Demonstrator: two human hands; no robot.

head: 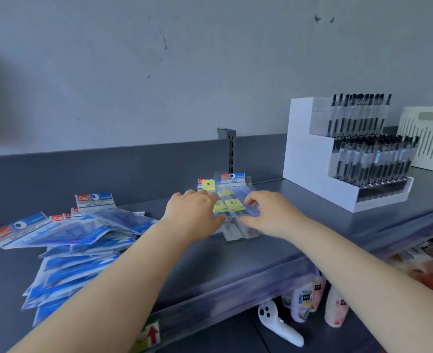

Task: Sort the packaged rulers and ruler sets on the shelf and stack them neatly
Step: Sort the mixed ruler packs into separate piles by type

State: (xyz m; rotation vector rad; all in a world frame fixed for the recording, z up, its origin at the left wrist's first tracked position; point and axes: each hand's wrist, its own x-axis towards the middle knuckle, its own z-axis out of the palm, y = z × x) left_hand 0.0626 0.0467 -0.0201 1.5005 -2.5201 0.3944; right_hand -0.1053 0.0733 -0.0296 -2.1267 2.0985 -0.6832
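A small stack of clear packaged ruler sets [232, 200] with red-and-blue headers and yellow labels lies mid-shelf on the dark grey shelf [235, 261]. My left hand [193, 212] grips the stack's left edge, thumb under the near side. My right hand [266, 212] grips its right edge with curled fingers. The near part of the stack is hidden by both hands. A loose, messy pile of blue packaged ruler sets [75, 238] spreads over the shelf's left part, some hanging over the front edge.
A white tiered display of black pens [350, 154] stands at the right back. A cream slotted basket [429, 138] is behind it. A slotted upright post [232, 151] rises behind the stack. Bottles [309, 301] and a white controller [276, 324] sit on the lower shelf.
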